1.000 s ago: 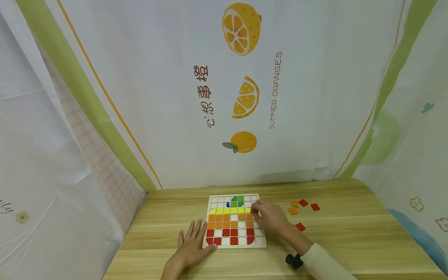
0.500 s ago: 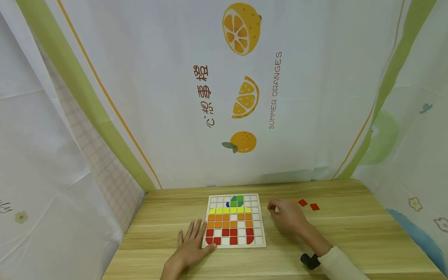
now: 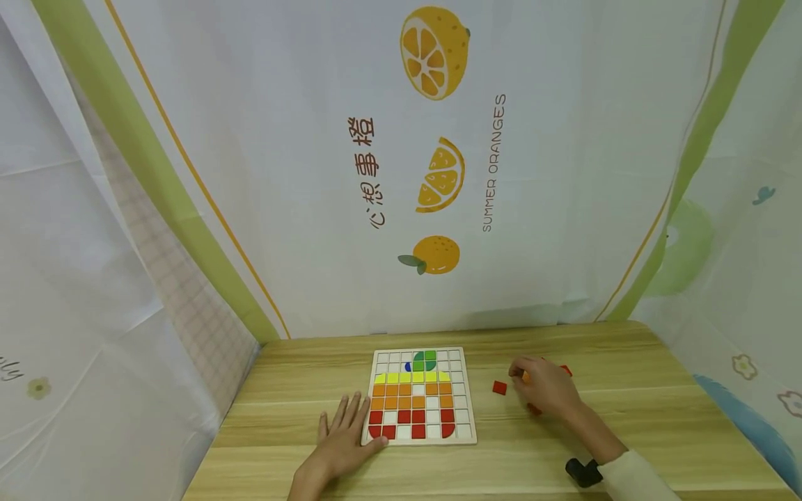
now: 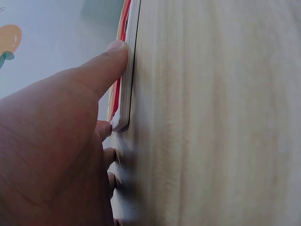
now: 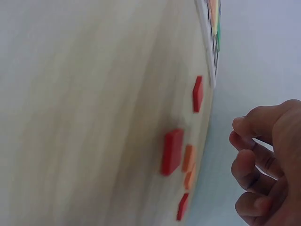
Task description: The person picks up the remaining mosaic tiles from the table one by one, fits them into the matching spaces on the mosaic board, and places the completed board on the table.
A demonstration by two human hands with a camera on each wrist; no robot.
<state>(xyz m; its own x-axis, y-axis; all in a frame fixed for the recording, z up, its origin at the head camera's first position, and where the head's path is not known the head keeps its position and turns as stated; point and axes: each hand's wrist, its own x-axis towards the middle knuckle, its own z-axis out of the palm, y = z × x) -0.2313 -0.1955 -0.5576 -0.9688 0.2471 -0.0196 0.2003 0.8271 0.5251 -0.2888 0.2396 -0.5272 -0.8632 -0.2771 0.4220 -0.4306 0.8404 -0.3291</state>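
Note:
A square pale board [image 3: 461,401] with a grid of cells lies mid-table in the head view, partly filled with red, orange, yellow, green and blue tiles. My left hand [image 3: 341,445] rests at its front left corner, fingers spread, thumb touching the front edge. In the left wrist view the thumb [image 4: 110,59] lies against that edge. My right hand [image 3: 546,388] hovers over loose tiles right of the board, fingers loosely bent. No tile shows in its fingers [image 5: 244,165] in the right wrist view. An orange tile [image 3: 525,377] shows by the fingertips. A red tile [image 3: 499,387] lies nearer the board.
Other red tiles [image 3: 535,409] are partly hidden by the right hand. The right wrist view shows red tiles [image 5: 172,151] and two orange tiles [image 5: 188,157]. A black device [image 3: 583,473] sits at the right wrist. A white curtain [image 3: 532,278] hangs behind the wooden table [image 3: 658,417].
My right hand has moved right, from the board's right edge to above the loose tiles. A red tile now lies between board and hand, where none showed before. The left hand stays put.

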